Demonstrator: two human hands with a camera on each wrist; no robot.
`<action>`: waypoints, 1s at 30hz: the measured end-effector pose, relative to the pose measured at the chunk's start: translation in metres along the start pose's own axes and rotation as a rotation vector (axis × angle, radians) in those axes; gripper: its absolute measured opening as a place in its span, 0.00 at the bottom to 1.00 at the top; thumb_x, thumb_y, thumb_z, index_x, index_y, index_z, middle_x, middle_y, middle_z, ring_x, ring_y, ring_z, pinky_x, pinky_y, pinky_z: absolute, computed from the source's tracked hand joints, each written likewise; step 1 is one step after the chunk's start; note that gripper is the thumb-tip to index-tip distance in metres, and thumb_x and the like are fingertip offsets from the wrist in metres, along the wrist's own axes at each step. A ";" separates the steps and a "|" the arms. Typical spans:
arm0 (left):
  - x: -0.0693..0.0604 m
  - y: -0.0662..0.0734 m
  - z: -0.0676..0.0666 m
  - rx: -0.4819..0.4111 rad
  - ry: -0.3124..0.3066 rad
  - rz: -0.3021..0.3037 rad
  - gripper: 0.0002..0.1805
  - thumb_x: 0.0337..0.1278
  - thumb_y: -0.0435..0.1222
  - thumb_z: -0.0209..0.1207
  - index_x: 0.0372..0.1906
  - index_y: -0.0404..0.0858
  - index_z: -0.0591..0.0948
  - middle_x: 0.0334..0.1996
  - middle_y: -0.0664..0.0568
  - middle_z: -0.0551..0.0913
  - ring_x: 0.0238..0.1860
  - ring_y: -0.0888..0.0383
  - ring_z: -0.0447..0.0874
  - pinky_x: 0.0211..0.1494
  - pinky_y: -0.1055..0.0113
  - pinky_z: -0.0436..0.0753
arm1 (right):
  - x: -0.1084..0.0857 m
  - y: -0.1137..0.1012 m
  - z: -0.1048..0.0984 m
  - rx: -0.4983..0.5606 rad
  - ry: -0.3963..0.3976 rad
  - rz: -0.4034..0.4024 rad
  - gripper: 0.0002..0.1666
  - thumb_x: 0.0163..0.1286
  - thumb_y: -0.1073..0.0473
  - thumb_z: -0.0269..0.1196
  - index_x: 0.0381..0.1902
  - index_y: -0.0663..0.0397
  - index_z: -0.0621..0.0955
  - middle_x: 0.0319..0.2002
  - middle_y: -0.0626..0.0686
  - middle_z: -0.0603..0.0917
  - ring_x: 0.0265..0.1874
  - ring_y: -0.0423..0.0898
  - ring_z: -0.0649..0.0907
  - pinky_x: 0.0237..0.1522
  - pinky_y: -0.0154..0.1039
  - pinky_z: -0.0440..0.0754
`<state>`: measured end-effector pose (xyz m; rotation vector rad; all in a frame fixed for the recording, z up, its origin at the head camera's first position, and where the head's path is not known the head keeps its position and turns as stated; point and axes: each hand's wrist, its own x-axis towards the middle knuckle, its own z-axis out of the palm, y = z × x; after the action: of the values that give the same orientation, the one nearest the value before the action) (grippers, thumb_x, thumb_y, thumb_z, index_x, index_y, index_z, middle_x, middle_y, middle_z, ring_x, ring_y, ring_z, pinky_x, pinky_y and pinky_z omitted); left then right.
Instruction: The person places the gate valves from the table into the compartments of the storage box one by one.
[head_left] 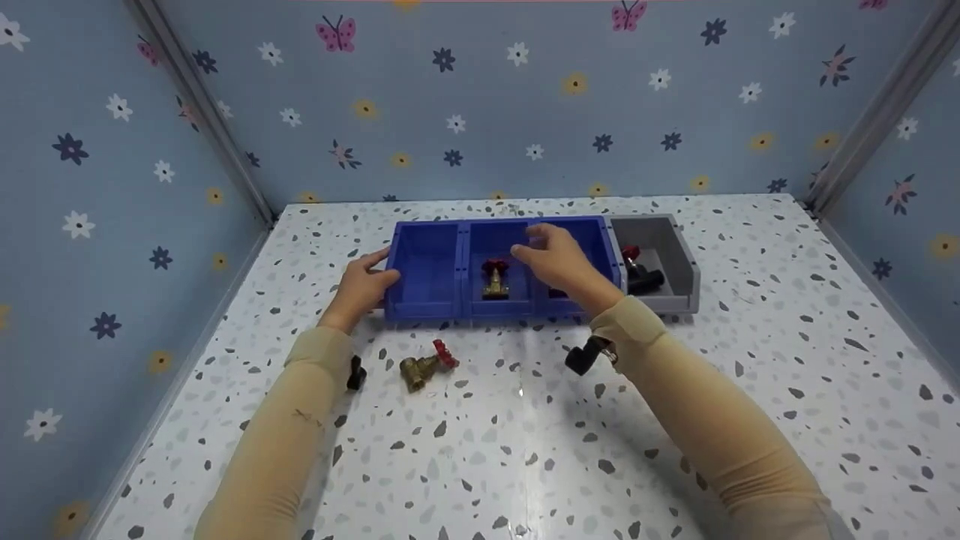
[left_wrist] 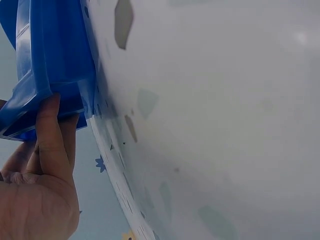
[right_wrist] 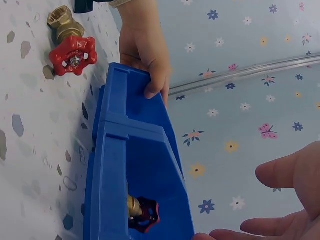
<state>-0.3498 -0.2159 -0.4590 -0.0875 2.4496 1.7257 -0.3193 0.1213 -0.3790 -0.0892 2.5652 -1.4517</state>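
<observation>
Three blue storage bins stand side by side. My left hand (head_left: 361,289) holds the side wall of the leftmost blue bin (head_left: 425,309), its thumb over the rim; in the left wrist view its fingers (left_wrist: 50,140) lie against the outside. My right hand (head_left: 559,262) hovers over the rightmost blue bin (head_left: 592,234), thumb apart from the fingers, holding nothing. In the middle blue bin (head_left: 502,308) sits a brass valve with a red handwheel (head_left: 495,279). A similar brass valve (right_wrist: 67,35) lies on the table before the bins. My right hand partly hides the rightmost blue bin's contents.
A grey bin (head_left: 679,303) adjoins the blue row on the right and contains a red-handled piece with a black body (head_left: 643,280). Everything stands on a speckled white table (head_left: 480,450), enclosed by patterned blue walls (head_left: 495,97) at the back and sides.
</observation>
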 end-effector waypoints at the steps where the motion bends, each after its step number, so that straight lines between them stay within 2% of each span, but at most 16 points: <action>1: 0.000 0.000 0.000 0.003 0.001 -0.001 0.38 0.76 0.37 0.56 0.88 0.47 0.62 0.69 0.30 0.82 0.64 0.36 0.88 0.57 0.55 0.93 | -0.001 0.001 -0.002 0.009 0.002 0.000 0.38 0.84 0.50 0.62 0.83 0.57 0.67 0.77 0.63 0.75 0.72 0.59 0.79 0.72 0.56 0.81; 8: 0.002 -0.001 0.000 0.024 0.010 -0.013 0.38 0.77 0.38 0.56 0.88 0.47 0.62 0.69 0.31 0.82 0.64 0.37 0.89 0.55 0.57 0.93 | -0.005 0.006 -0.018 0.027 0.011 -0.015 0.39 0.84 0.50 0.61 0.84 0.58 0.66 0.73 0.63 0.78 0.68 0.58 0.82 0.69 0.56 0.83; 17: 0.004 -0.002 0.000 0.019 0.007 -0.016 0.38 0.78 0.37 0.56 0.88 0.45 0.61 0.71 0.30 0.79 0.66 0.37 0.87 0.60 0.52 0.92 | -0.009 0.013 -0.038 0.016 0.051 -0.027 0.38 0.83 0.51 0.62 0.83 0.59 0.67 0.71 0.64 0.79 0.65 0.62 0.83 0.67 0.57 0.82; 25: 0.000 0.000 0.000 0.004 -0.002 -0.007 0.39 0.77 0.37 0.55 0.88 0.46 0.61 0.68 0.31 0.83 0.62 0.37 0.89 0.54 0.58 0.93 | -0.012 0.021 -0.055 -0.015 0.093 -0.035 0.39 0.82 0.51 0.63 0.83 0.61 0.68 0.70 0.66 0.80 0.66 0.61 0.82 0.70 0.58 0.81; 30: 0.000 0.000 -0.002 0.004 -0.008 0.001 0.39 0.77 0.38 0.55 0.88 0.46 0.61 0.68 0.31 0.83 0.62 0.36 0.89 0.55 0.56 0.93 | -0.016 0.025 -0.066 -0.046 0.119 -0.037 0.39 0.82 0.51 0.63 0.82 0.61 0.68 0.72 0.68 0.77 0.70 0.63 0.79 0.72 0.60 0.79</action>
<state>-0.3496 -0.2172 -0.4582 -0.0785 2.4482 1.7180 -0.3152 0.1924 -0.3652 -0.0589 2.7064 -1.4527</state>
